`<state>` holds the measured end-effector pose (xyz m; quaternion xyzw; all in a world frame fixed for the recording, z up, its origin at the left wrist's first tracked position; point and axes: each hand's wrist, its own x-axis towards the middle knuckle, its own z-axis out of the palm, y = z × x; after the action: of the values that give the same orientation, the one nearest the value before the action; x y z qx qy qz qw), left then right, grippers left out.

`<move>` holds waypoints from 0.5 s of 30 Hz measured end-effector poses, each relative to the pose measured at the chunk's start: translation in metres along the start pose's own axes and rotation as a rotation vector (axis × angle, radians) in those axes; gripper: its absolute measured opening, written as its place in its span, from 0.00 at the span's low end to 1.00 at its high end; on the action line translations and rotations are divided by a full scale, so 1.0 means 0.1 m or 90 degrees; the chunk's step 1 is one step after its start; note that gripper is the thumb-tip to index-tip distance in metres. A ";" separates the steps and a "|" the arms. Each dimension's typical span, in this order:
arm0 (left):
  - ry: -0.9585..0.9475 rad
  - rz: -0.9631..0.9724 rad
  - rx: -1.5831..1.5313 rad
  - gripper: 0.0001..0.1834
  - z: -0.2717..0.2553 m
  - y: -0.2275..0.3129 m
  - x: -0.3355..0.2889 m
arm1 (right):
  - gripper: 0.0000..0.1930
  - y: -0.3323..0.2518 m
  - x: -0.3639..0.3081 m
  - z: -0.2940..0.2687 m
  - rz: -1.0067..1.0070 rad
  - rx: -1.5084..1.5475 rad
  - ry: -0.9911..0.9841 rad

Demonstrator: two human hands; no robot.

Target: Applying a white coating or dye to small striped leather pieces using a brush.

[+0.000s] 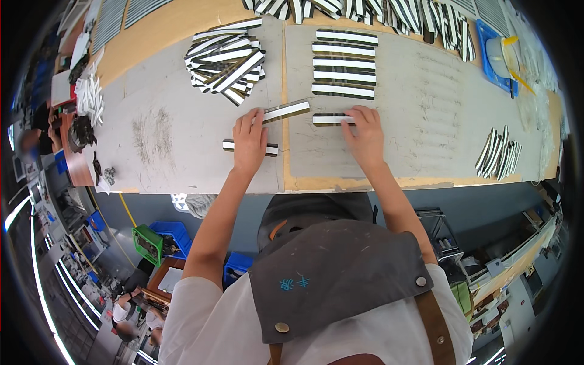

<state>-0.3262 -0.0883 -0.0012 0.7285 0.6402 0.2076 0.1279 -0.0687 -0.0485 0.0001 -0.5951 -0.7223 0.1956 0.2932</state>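
Observation:
My left hand (248, 145) is closed with its fingertips on the left end of a dark strip with a white band (288, 111), which tilts up to the right. Another such strip (271, 149) lies across under this hand, its middle hidden. My right hand (368, 140) pinches the right end of a level strip (328, 120) between thumb and fingers. Just beyond it, several matching strips (344, 77) lie parallel in a column. A loose, crisscrossed heap of strips (222, 64) sits at the far left of my hands.
Many more strips (359, 11) line the table's far side. At right are a small bundle of strips (499, 153) and a blue tray (488, 52) with a pale round container. White pieces (90, 100) are heaped at the left edge. The grey table mat (201, 152) has a seam (283, 79).

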 end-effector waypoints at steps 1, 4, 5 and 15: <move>0.003 -0.001 0.000 0.22 0.03 -0.04 0.04 | 0.10 -0.04 0.01 0.03 -0.027 -0.003 -0.025; 0.001 -0.090 -0.068 0.18 0.08 -0.11 0.14 | 0.12 -0.04 -0.02 0.06 -0.045 -0.016 -0.076; -0.065 -0.123 -0.073 0.15 0.05 -0.16 0.18 | 0.13 -0.03 -0.05 0.06 -0.036 -0.024 -0.103; -0.210 -0.067 -0.332 0.04 0.18 0.54 0.74 | 0.07 -0.03 0.10 -0.12 0.423 0.603 -0.036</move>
<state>-0.2630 -0.0219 0.0177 0.6607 0.5729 0.2372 0.4231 -0.0638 -0.0399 0.0130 -0.5882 -0.3384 0.5950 0.4308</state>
